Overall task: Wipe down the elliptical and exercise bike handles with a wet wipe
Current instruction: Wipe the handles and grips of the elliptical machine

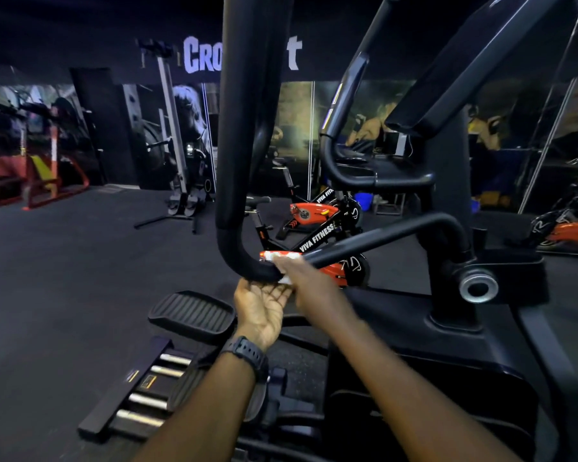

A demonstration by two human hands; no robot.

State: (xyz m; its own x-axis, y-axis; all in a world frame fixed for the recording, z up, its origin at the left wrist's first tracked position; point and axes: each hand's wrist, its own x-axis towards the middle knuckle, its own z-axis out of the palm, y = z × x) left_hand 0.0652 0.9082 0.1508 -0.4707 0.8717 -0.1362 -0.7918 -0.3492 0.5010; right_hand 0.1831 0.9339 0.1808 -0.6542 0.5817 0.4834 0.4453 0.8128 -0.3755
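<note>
Two bare forearms reach forward from the near edge, the left one wearing a dark watch (247,356) at the wrist. Left of them, low down, sit two elliptical pedals: a near pedal (194,385) partly hidden by the left arm and a ribbed far pedal (192,313) beyond it. Four silver rollers (154,388) lie in a row on the rail to the near left.

The left hand (262,305) is open, palm up, fingers spread, cupped just under the bend of the handle (241,248). The right hand (309,285) is blurred, closed around a white wipe (286,279), pressing it against the handle's lower curve right above the left fingers. Only a small strip of wipe shows between the two hands.

That thick black handle rises from the bend straight up out of view. A second, thinner bar (381,238) runs right from the hands to the elliptical's column (447,228).

Farther off on the dark floor (64,278) stand two red-and-black bikes (317,228), one behind the other. A third bike (571,225) shows at the far right. Red frames (37,175) stand at the far left.
</note>
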